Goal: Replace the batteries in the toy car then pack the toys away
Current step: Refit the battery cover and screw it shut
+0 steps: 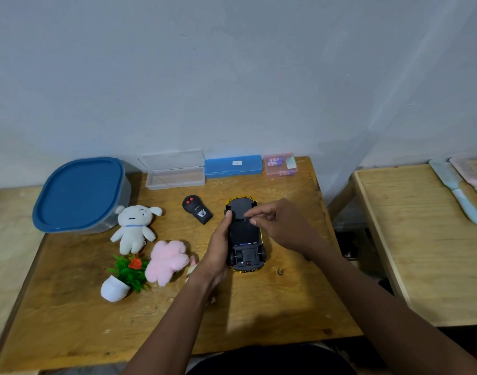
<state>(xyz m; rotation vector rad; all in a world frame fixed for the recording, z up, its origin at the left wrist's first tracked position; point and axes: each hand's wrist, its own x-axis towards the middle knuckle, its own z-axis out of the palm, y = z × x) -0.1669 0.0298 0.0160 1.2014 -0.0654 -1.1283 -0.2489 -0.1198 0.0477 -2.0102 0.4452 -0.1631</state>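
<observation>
The toy car (245,234) lies upside down on the middle of the bench (259,307). My left hand (218,247) clamps its left side, and my right hand (278,223) pinches together at the battery cover. I judge the cover must be opened next, with careful force.

Only the two arms and a small part of the clothing of the person are visible. Both forearms are bare up to the lower edge of the picture — no sleeve covers them, and no watch, bracelet or ring shows on the wrists or fingers. The left hand (218,250) and the right hand (279,226) wear no gloves, and the fingernails look short and unpainted. Between the two arms, at the bottom edge, a dark garment (269,359) shows — black or very dark, plain, with no print to tell.
</observation>
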